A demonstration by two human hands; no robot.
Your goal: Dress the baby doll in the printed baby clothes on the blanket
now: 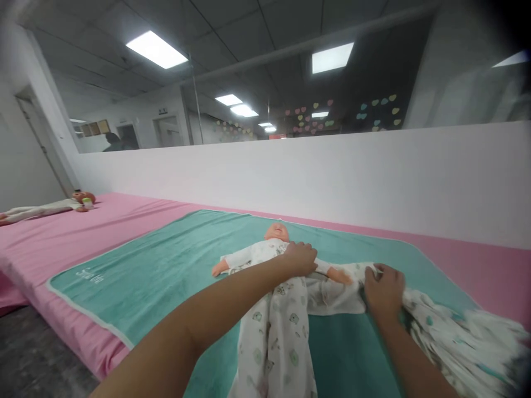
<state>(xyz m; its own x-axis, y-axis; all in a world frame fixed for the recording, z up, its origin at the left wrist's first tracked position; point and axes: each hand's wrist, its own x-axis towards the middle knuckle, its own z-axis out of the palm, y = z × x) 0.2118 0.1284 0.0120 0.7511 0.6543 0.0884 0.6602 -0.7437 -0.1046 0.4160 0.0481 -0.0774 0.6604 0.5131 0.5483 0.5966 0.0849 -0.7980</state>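
Observation:
A baby doll (276, 232) lies on its back on a green blanket (166, 249), its head at the far end. It wears a white top (240, 257), and white printed cloth (274, 331) covers its legs. My left hand (301, 258) is closed over the doll's upper arm on the right, gripping the sleeve there. The doll's bare hand (340, 275) lies on a spread white garment (336, 298) that extends to the right. My right hand (384, 287) pinches the outer end of that garment. Its fingertips are partly hidden in the cloth.
A crumpled white printed cloth (468, 337) lies at the right. The green blanket rests on a pink-covered bed (136, 207) against a white wall (290, 177) with a large window or mirror above. Another doll (84, 197) and a small bottle (87, 203) are at far left.

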